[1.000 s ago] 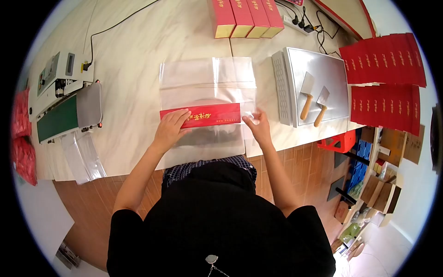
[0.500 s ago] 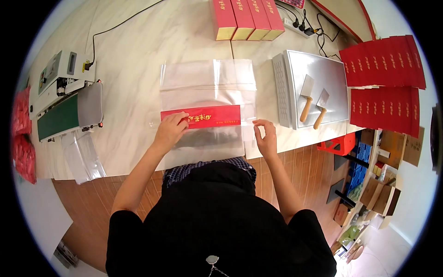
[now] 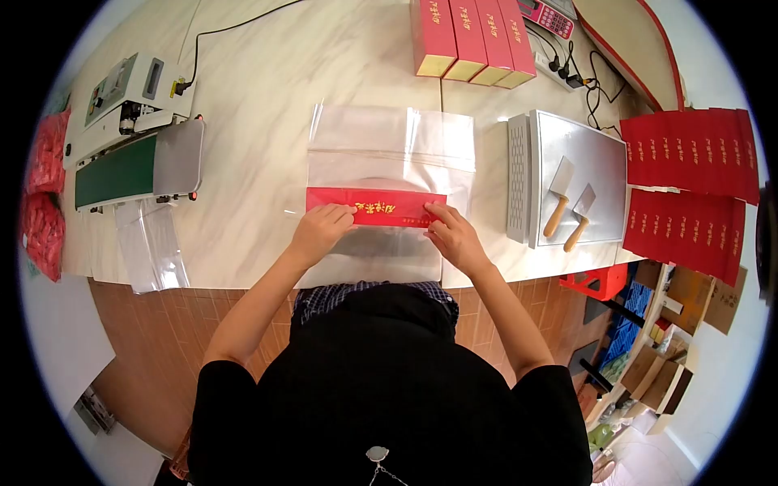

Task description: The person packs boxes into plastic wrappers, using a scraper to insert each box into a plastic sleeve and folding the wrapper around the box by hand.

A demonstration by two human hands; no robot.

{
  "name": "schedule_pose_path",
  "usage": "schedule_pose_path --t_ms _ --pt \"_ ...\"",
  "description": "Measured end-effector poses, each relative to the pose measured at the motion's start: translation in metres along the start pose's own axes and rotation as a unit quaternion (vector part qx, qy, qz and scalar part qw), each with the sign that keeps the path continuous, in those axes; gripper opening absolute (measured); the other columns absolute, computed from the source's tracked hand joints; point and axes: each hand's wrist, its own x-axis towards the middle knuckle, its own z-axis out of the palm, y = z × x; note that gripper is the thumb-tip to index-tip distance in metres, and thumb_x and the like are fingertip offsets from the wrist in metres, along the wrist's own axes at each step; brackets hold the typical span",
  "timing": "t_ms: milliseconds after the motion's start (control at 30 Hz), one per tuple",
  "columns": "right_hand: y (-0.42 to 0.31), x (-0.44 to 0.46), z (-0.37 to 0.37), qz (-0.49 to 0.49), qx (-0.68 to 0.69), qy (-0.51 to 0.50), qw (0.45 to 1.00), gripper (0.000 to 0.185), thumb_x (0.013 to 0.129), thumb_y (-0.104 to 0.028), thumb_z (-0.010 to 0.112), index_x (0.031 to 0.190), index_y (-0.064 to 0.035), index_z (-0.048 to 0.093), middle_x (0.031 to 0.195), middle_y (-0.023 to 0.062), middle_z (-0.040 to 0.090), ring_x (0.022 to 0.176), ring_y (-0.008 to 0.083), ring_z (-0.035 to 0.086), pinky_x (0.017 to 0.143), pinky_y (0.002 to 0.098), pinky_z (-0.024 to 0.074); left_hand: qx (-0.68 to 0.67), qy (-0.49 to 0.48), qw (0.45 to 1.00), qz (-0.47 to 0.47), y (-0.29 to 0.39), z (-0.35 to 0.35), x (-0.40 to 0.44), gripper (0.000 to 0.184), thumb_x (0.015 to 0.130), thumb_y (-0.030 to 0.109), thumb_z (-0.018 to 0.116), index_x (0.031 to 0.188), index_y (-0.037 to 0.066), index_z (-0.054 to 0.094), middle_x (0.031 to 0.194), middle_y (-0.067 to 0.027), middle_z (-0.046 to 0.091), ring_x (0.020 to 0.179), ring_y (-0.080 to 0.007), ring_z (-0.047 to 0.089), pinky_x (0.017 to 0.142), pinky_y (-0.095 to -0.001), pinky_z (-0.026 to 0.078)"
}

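A long red strip with gold characters [image 3: 393, 207] lies crosswise on a stack of clear plastic bags [image 3: 365, 134] in front of me. I cannot tell whether it is inside the top bag. My left hand [image 3: 322, 231] is closed at the strip's left part, fingertips on its face and lower edge. At the right end, my right hand [image 3: 455, 236] pinches the lower corner between thumb and fingers. The bags spread above and below the strip, glossy and slightly wrinkled.
A sealing machine with a green belt [image 3: 117, 172] stands left, more clear bags [image 3: 152, 243] beside it. Several red boxes [image 3: 474, 40] stand at the back. Right are a metal-topped box [image 3: 587, 146] with two scrapers [image 3: 559, 194], red printed sleeves [image 3: 685, 231] and a power strip [image 3: 559, 73].
My right hand has moved left from beside the bags onto the strip's right end. My left hand stays at the strip's left part. The whole view has shifted slightly.
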Motion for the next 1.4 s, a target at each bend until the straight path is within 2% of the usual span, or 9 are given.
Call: schedule_pose_path --t_ms 67,400,500,567,700,867,1067,1267,1400 --pt "0.000 -0.003 -0.001 0.030 0.036 -0.017 0.999 0.019 0.080 -0.007 0.071 0.092 -0.0007 0.057 0.118 0.0142 0.062 0.106 0.0323 0.061 0.086 0.0378 0.0539 0.007 0.003 1.000 0.002 0.000 0.001 0.001 0.021 0.081 0.021 0.070 0.092 0.005 0.063 0.099 -0.0067 0.068 0.090 -0.0220 0.066 0.075 -0.0347 0.051" --pt "0.003 -0.001 -0.005 0.018 0.089 0.012 0.996 0.016 0.080 -0.002 0.068 0.092 -0.0015 0.056 0.107 0.0136 0.064 0.099 0.0324 0.062 0.079 0.0403 0.0528 0.000 0.016 1.000 -0.023 -0.003 0.001 0.005 0.021 0.080 0.022 0.071 0.089 0.007 0.060 0.085 -0.0063 0.065 0.078 -0.0231 0.063 0.070 -0.0355 0.049" --pt "0.003 0.001 -0.013 0.123 -0.023 0.155 0.980 0.017 0.076 0.000 0.070 0.087 -0.0064 0.058 0.101 0.0103 0.065 0.092 0.0302 0.061 0.078 0.0408 0.0461 -0.013 0.014 0.999 -0.034 -0.005 0.001 0.006 0.020 0.081 0.022 0.070 0.087 0.007 0.058 0.081 -0.0064 0.063 0.075 -0.0241 0.062 0.068 -0.0361 0.049" --pt "-0.009 0.004 -0.012 0.176 -0.064 0.212 0.959 0.021 0.074 -0.001 0.072 0.090 -0.0070 0.061 0.100 0.0100 0.065 0.095 0.0305 0.060 0.084 0.0415 0.0446 -0.023 0.013 0.999 -0.040 -0.006 0.001 0.008 0.019 0.081 0.022 0.070 0.085 0.008 0.058 0.080 -0.0063 0.062 0.074 -0.0243 0.061 0.067 -0.0364 0.049" --pt "-0.056 0.025 0.024 0.082 0.020 0.163 0.983 0.045 0.074 -0.012 0.078 0.116 -0.0071 0.060 0.121 0.0137 0.057 0.108 0.0315 0.055 0.093 0.0447 0.0419 -0.040 0.004 0.998 -0.054 -0.006 0.000 0.013 0.019 0.080 0.022 0.071 0.082 0.008 0.057 0.080 -0.0050 0.062 0.074 -0.0232 0.061 0.067 -0.0365 0.048" --pt "-0.061 0.046 0.069 0.148 -0.013 0.152 0.977 0.019 0.079 -0.010 0.072 0.095 -0.0071 0.062 0.115 0.0124 0.056 0.107 0.0314 0.053 0.093 0.0470 0.0396 -0.084 0.022 0.995 -0.055 -0.015 0.000 0.009 0.017 0.081 0.020 0.071 0.083 0.007 0.059 0.081 -0.0045 0.063 0.075 -0.0238 0.061 0.068 -0.0358 0.048" --pt "-0.056 0.046 0.071 0.139 0.021 0.179 0.974 0.015 0.079 -0.009 0.071 0.091 -0.0076 0.062 0.110 0.0083 0.058 0.104 0.0300 0.054 0.092 0.0445 0.0386 -0.098 0.045 0.984 -0.139 -0.036 -0.032 -0.006 0.019 0.075 0.017 0.077 0.084 0.006 0.064 0.098 -0.0060 0.065 0.093 -0.0268 0.061 0.082 -0.0401 0.048" --pt "-0.060 0.048 0.071 0.157 0.028 0.181 0.970 0.012 0.080 -0.009 0.071 0.089 -0.0069 0.062 0.107 0.0079 0.058 0.103 0.0297 0.054 0.092 0.0443 0.0376 -0.075 0.004 0.996 -0.049 -0.053 -0.039 -0.020 0.016 0.077 0.016 0.074 0.084 0.006 0.064 0.102 -0.0058 0.068 0.098 -0.0248 0.062 0.084 -0.0385 0.050" --pt "-0.061 0.048 0.070 0.155 0.030 0.178 0.971 0.011 0.081 -0.010 0.070 0.089 -0.0068 0.062 0.106 0.0075 0.058 0.102 0.0294 0.053 0.091 0.0439 0.0375 -0.089 -0.022 0.991 -0.094 -0.055 -0.041 -0.026 0.015 0.078 0.012 0.074 0.085 0.003 0.065 0.104 -0.0078 0.069 0.096 -0.0260 0.064 0.081 -0.0379 0.050"
